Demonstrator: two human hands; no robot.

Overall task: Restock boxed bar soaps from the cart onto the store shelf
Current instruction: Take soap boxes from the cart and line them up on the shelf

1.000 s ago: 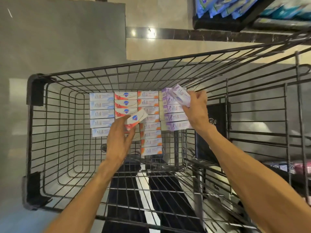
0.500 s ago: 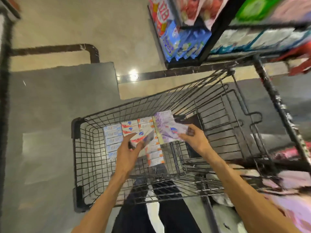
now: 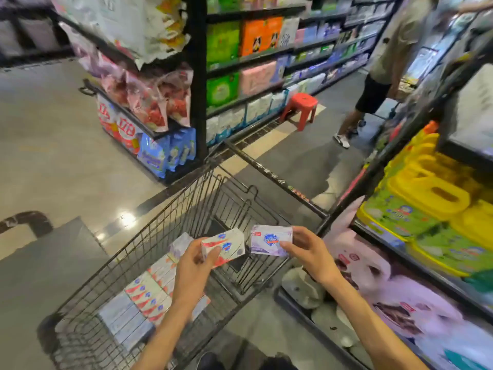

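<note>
Now red soap box (image 3: 223,247) tilted, purple soap box (image 3: 270,240) level, long axes sideways.

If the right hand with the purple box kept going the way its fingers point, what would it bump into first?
Probably the red-and-white box in the left hand. The right hand points left with its purple box, and the boxes look nearly level, though depth is unclear.

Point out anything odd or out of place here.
Nothing stands out. The left hand holds a red-and-white soap box, the right hand a purple one, above neat rows in the cart.
</note>
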